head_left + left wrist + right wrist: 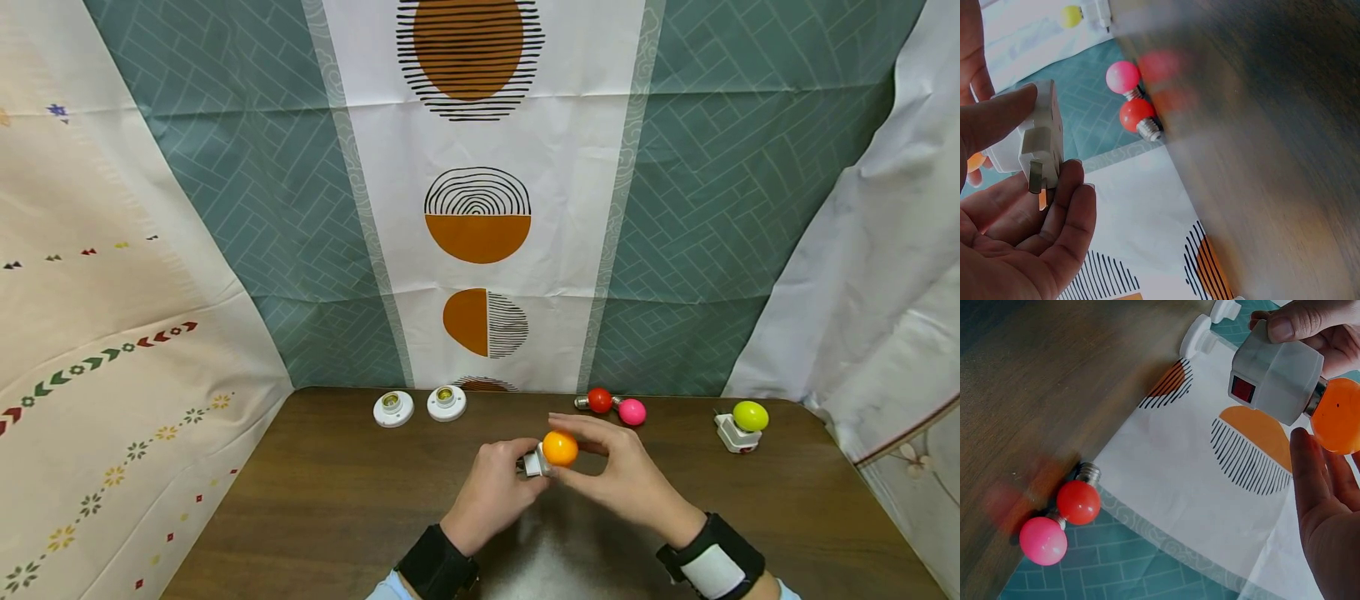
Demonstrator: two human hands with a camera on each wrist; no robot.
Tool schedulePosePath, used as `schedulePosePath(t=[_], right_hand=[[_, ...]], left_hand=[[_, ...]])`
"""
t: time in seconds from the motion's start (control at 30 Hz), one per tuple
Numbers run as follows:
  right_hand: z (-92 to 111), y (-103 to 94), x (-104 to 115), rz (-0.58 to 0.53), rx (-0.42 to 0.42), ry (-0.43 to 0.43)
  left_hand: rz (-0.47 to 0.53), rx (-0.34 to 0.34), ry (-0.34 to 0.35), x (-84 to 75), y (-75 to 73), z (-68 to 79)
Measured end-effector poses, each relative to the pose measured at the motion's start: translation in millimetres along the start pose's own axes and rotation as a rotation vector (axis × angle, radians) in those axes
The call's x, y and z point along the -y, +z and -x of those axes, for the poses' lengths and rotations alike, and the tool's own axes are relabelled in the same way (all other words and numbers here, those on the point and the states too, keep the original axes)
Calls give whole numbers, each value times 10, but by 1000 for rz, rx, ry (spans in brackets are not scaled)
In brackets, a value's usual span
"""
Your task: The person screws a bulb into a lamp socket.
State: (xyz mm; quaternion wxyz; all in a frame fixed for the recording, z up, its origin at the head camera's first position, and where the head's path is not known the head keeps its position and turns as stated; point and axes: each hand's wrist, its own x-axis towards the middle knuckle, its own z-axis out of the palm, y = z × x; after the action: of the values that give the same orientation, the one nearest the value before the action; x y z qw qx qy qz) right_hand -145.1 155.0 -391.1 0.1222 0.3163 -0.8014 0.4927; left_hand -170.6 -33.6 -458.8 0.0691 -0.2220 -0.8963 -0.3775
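Note:
My left hand (498, 479) grips a white plug-in lamp holder (1275, 375) with a red switch; its metal prongs (1036, 178) show in the left wrist view. An orange round bulb (560, 448) sits at the holder's mouth, with a bit of its metal base showing in the right wrist view. Around that bulb my right hand (622, 471) has its thumb and fingers on opposite sides, holding it lightly. Both hands are raised over the front middle of the table.
Two white round sockets (393, 409) (446, 403) stand at the back left of the brown table (315, 500). A red bulb (600, 400) and a pink bulb (632, 412) lie at the back. Farther right is a yellow-green bulb (750, 416) on a white holder (737, 436).

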Motion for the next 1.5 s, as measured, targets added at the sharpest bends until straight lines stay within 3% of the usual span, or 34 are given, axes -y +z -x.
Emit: schedulePosePath(t=[0.2,0.47,0.67,0.83,1.1,1.5], right_hand=[[24,29,-142,-18,29,-4],[71,108,-399,-35,-38,50],[47,88,-204,-50,-68,84],[11,30,-18,-22,-48,60],[31,37,-156,-6,10,-3],[-14,25,-29,-28,30,13]], left_hand=[[6,-11,15,4,3,4],[10,1,-2,4,4,2],[4,3,-8,14,4,8],[7,-3,-6,18,3,8],[7,-11,12,21,-3,4],[1,-12,17,30,-40,4]])
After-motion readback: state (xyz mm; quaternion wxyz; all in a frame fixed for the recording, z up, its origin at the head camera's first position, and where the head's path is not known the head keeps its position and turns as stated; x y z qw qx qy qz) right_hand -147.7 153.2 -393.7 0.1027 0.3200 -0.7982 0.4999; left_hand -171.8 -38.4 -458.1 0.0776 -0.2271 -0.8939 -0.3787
